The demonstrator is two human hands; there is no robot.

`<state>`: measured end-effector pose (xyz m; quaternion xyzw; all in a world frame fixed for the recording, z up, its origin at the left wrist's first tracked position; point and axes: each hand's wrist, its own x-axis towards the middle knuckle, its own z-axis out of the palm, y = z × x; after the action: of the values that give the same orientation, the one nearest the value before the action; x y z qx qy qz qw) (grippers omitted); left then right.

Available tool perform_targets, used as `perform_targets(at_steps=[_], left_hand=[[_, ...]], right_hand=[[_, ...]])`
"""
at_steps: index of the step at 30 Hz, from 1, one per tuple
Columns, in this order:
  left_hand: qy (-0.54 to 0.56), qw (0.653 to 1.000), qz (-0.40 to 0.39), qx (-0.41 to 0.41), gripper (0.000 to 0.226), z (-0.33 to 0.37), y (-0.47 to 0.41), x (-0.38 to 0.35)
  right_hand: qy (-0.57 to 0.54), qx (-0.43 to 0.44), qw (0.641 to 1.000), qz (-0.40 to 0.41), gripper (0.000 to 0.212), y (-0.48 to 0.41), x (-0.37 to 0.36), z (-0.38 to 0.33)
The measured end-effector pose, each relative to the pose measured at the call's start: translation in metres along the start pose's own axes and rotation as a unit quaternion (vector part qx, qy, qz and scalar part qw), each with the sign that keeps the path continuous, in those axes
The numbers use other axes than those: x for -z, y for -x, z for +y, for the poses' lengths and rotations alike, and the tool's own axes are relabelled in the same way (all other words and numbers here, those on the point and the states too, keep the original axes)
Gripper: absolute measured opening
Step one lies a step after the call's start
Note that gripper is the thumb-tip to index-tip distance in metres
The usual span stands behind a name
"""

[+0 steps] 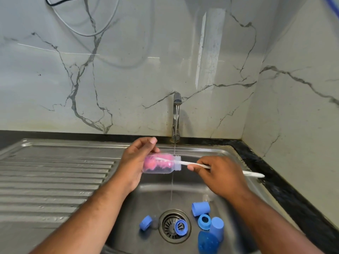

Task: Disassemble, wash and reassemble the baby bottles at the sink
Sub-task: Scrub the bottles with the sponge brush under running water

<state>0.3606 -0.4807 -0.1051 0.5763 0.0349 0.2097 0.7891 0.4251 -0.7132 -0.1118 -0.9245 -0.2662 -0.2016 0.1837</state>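
your left hand (134, 162) is covering the base end of the clear bottle (165, 170). most of its fingers are curling round the far side, out of sight, and only the thumb tip is showing above. your right hand (220, 173) is hiding the middle of the brush handle (190, 163), and the handle's white tail is poking out past your knuckles toward the black counter (275, 173). something pale beside the blue collar (145, 223), below your left wrist, is too faint to identify.

the bottle is lying on its side and holding the pink bristle head (156, 163). the sink basin (146, 195) below your fingers is holding loose blue parts: a cap (200, 208), a second cap (217, 228), a ring (204, 221), a dome (208, 242) and a smaller ring (181, 227) sitting on the drain strainer (169, 226).

your left fingers are gripping the bottle over the basin, with its threaded neck pointing toward your right fingertips, just beside them. your right fingers are clenching the handle just outside the neck. a thin stream (172, 180) from the tap (177, 99) is running down past the neck, between your two sets of fingers.
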Motion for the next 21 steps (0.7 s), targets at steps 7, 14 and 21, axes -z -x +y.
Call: perform_targets(at_steps=[7,14,21], left_hand=[[-0.134,0.954,-0.079,0.257,0.058,-0.010,0.012,0.002],[-0.161,0.983,-0.088,-0.019,0.050,-0.004,0.001,0.002],[-0.001,1.000,-0.023,-0.011,0.033,0.000,-0.001,0.001]], right_hand=[[0.029,0.102,0.988,0.114,0.034,0.000,0.000,0.004],[0.024,-0.063,0.997,-0.029,0.052,0.000,-0.001,0.000],[0.010,-0.028,0.999,-0.024,0.048,-0.001,0.006,0.003]])
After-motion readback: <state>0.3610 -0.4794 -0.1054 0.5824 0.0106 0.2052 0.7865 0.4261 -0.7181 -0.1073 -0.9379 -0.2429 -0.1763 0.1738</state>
